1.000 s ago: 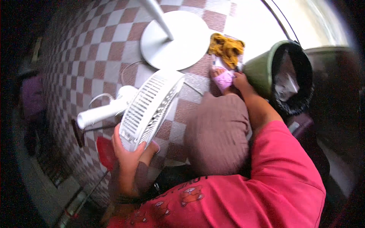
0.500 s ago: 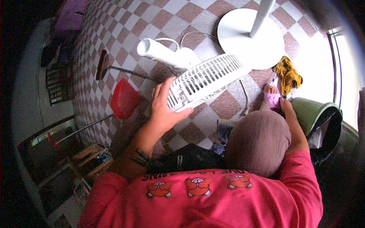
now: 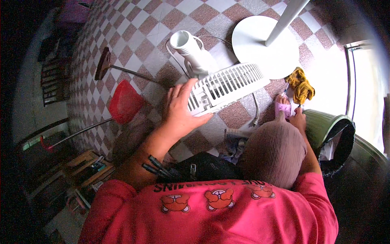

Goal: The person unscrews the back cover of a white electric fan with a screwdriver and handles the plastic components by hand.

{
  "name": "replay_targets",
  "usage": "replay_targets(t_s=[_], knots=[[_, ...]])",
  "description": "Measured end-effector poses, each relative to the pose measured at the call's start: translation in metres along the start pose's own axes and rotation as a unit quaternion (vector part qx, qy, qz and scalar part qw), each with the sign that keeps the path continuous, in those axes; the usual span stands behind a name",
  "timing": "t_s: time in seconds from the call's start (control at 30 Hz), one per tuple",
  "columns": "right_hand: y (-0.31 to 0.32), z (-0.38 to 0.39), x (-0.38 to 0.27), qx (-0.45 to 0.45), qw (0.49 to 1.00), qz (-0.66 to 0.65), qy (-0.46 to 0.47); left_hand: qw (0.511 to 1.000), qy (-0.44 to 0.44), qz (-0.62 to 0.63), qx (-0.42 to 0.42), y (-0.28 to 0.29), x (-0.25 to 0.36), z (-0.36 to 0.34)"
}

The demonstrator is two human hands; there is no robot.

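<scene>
A white fan head [image 3: 227, 83] with a slotted grille rim and a hollow round neck [image 3: 183, 42] is tilted in front of me. My left hand [image 3: 178, 107] is closed on its near left edge, thumb below and fingers over the rim. Down to the right, beside my raised knee, my right hand [image 3: 298, 118] is closed near my foot in a pink sandal [image 3: 282, 108]. A small dark tip shows at its fingers; what it belongs to is unclear. Just beyond lies a crumpled mustard-yellow cloth [image 3: 301, 87].
Behind the fan head stands a round white base [image 3: 260, 49] with an upright pole [image 3: 286, 22]. A power cord [image 3: 256, 107] hangs to the checkered floor. Leftward lie a red dustpan [image 3: 126, 101] and a broom [image 3: 105, 63]. A green bin [image 3: 323, 124] with black liner is at right.
The fan head has tipped, so its neck opening stands more upright and further right. My left hand keeps its hold. My right hand stays low by my foot. The whole view has shifted slightly.
</scene>
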State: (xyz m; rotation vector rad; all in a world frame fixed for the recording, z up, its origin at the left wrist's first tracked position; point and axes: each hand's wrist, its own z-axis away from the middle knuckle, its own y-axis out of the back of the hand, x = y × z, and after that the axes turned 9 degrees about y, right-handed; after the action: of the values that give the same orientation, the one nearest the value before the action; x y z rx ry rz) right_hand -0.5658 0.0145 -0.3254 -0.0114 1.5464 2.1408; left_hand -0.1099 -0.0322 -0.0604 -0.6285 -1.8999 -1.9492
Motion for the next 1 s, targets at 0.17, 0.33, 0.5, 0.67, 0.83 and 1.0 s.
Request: replay_targets(t_s=[0.17,0.33,0.5,0.67,0.83,1.0], knots=[[0.012,0.008,0.011,0.080,0.974,-0.209,0.023,1.000,-0.020,0.003,-0.012,-0.007,0.002,-0.004],[0.058,0.040,0.004,0.058,0.925,-0.376,0.008,0.999,-0.039,-0.015,-0.006,-0.014,0.004,-0.005],[0.150,0.090,-0.064,0.133,0.864,-0.474,0.105,0.999,-0.006,-0.027,-0.046,-0.011,0.006,-0.010],[0.257,0.144,-0.131,0.211,0.855,-0.412,0.236,0.995,0.006,-0.032,-0.096,-0.008,0.020,-0.016],[0.330,0.188,-0.244,0.175,0.815,-0.463,0.301,0.996,0.012,-0.028,-0.084,-0.002,0.002,-0.022],[0.327,0.217,-0.313,0.161,0.747,-0.522,0.379,0.992,0.017,-0.015,-0.126,0.011,0.004,-0.022]])
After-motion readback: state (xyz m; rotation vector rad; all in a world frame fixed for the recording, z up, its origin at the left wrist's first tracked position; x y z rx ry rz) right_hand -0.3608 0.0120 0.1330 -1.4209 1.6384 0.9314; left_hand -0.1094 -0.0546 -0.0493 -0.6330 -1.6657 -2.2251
